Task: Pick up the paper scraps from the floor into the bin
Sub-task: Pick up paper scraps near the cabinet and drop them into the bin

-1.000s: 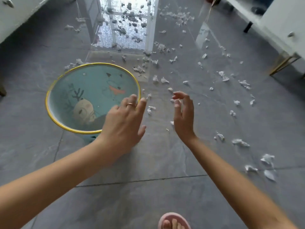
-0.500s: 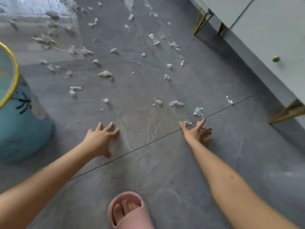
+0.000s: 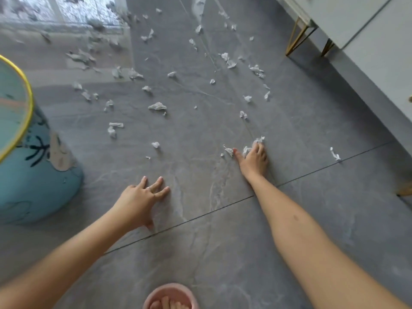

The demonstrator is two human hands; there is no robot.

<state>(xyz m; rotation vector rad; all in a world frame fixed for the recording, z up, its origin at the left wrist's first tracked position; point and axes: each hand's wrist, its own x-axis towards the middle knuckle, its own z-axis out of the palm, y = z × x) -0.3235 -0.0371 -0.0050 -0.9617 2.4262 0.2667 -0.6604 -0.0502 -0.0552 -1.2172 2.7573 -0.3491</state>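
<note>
White paper scraps [image 3: 157, 106] lie scattered over the grey tiled floor, thickest toward the back left. The light blue bin [image 3: 33, 166] with a yellow rim stands at the left edge. My right hand [image 3: 253, 159] is low on the floor with its fingers curled around a small bunch of scraps [image 3: 258, 139]; another scrap [image 3: 228, 150] lies by its thumb. My left hand [image 3: 140, 200] rests flat on the floor with fingers spread, holding nothing, to the right of the bin.
A white cabinet [image 3: 365, 41] on gold metal legs [image 3: 296, 34] runs along the right side. A lone scrap [image 3: 334, 154] lies near it. My foot in a pink slipper [image 3: 170, 296] is at the bottom edge. A bright window area is at the top left.
My right hand has moved forward along the floor and closed on several scraps. My left hand stays planted on the floor. The view dropped from above the bin to floor level.
</note>
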